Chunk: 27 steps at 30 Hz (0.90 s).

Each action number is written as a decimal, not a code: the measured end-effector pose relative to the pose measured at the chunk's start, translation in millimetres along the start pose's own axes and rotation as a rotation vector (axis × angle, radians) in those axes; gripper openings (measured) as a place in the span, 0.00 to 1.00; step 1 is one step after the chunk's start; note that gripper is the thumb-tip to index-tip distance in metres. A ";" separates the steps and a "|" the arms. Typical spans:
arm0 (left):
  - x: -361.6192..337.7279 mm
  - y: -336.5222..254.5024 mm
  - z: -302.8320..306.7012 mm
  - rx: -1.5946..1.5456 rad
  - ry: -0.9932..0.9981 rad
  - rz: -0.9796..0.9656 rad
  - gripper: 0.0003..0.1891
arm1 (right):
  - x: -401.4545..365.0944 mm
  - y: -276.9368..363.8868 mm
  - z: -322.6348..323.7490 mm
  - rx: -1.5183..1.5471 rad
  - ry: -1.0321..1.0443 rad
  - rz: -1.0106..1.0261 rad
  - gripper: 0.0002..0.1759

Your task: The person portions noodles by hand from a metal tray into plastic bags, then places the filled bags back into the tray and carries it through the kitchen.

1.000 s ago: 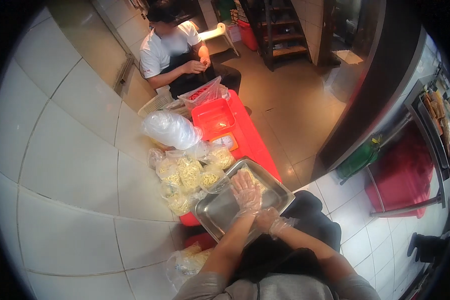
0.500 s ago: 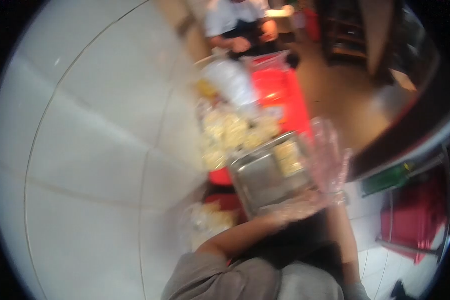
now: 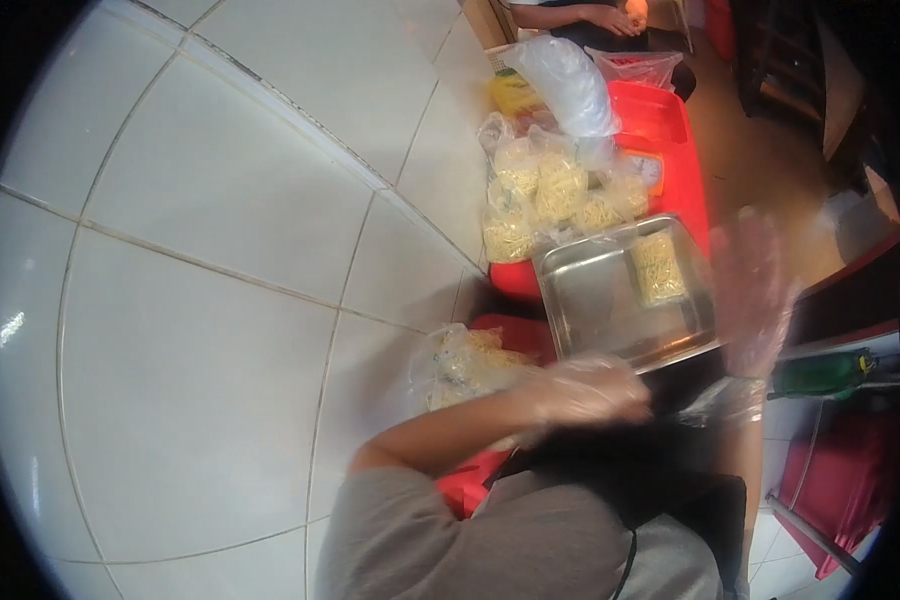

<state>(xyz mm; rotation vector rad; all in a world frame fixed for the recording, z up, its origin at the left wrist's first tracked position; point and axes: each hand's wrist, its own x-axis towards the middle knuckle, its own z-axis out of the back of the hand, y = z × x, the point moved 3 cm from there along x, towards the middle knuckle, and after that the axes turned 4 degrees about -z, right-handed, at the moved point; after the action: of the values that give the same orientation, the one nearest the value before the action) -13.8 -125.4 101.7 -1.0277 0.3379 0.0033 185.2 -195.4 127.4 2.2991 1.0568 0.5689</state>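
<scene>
One bag of noodles [image 3: 470,362] is lying to the left of my left hand [image 3: 590,390]. More bags [image 3: 558,190] are sitting past that hand, a bit to the left, on the red table [image 3: 688,175]. My left hand is hanging by the near side of the pan [image 3: 590,310]. Its fingers are looking curled and blurry, so I can't tell if they are pinching something or touching the rim. In the pan, near its right side, a pack [image 3: 658,268] of noodles is lying flat. Its long way is pointing away from me. The pack is lying past my left hand and a bit to the right, and straight to the left of my right hand [image 3: 755,285]. My right hand is being the nearer one, with the pan's right side coming between them. That hand is standing open, fingers stretching out, holding nothing I can see. To its right and closer to me, a pink bin [image 3: 835,480] is sitting.
</scene>
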 end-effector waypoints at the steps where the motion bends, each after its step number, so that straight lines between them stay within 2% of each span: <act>1: -29.7 3.9 17.1 0.261 -0.197 -0.047 0.16 | 1.8 7.2 7.0 0.023 -0.008 0.004 0.44; 2: -56.2 13.0 35.6 0.350 -0.235 0.078 0.17 | 1.7 13.7 15.1 0.046 -0.017 0.010 0.43; 3: -80.1 20.8 46.2 0.480 -0.158 0.331 0.18 | -0.5 18.7 23.0 0.089 0.036 0.023 0.40; 4: -102.8 26.7 54.8 0.607 -0.079 0.581 0.18 | -3.5 20.7 31.0 0.062 0.000 0.006 0.40; 6: -140.9 17.7 53.5 0.613 -0.077 0.695 0.19 | -10.0 22.8 42.3 0.006 -0.067 -0.033 0.40; 8: -164.6 65.3 7.4 0.630 -0.045 0.775 0.15 | -16.1 15.0 47.8 -0.044 -0.103 -0.098 0.41; 11: -169.4 113.9 -36.5 0.569 -0.240 0.862 0.13 | -24.6 -0.7 46.0 -0.124 -0.181 -0.151 0.40; 14: -165.3 128.3 -42.6 0.415 -0.249 0.597 0.11 | -34.6 -4.9 41.0 -0.272 -0.213 -0.252 0.39; 15: -163.9 122.4 -43.3 0.274 -0.151 0.584 0.10 | -35.4 -6.4 37.4 -0.229 -0.183 -0.219 0.30; 17: -159.2 92.9 -36.3 0.002 0.040 0.545 0.09 | -40.9 -17.0 42.7 -0.347 -0.165 -0.250 0.22; 19: -157.1 70.3 -29.3 0.084 0.020 0.400 0.09 | -51.8 -19.5 27.5 -0.520 -0.171 -0.318 0.11; 20: -155.7 57.6 -24.0 0.125 0.014 0.325 0.09 | -58.3 -23.3 22.7 -0.619 0.020 -0.349 0.10; 21: -155.0 43.3 -10.9 0.081 -0.044 0.336 0.10 | -63.3 -23.0 4.0 -0.698 0.198 -0.358 0.07; 22: -154.0 26.0 5.4 0.034 -0.103 0.342 0.10 | -71.8 -30.3 -5.2 -0.615 0.362 -0.451 0.07; 23: -150.2 7.7 20.5 -0.016 -0.160 0.346 0.10 | -77.8 -31.1 -23.8 -0.571 0.535 -0.453 0.09; 25: -134.1 -44.8 55.4 0.110 -0.234 0.237 0.10 | -86.1 -23.7 -65.4 -0.523 0.739 -0.536 0.12; 26: -125.4 -58.9 67.9 0.174 -0.273 0.182 0.11 | -85.6 -24.8 -83.3 -0.642 0.889 -0.211 0.15; 27: -115.2 -60.8 73.6 0.151 -0.332 0.170 0.11 | -85.8 -22.3 -98.3 -0.806 0.914 -0.118 0.18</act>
<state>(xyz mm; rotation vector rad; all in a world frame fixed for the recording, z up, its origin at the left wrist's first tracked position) -93.1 -77.5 219.2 -0.8295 0.1192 0.2948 64.7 -221.3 175.7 1.2305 1.0287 1.7112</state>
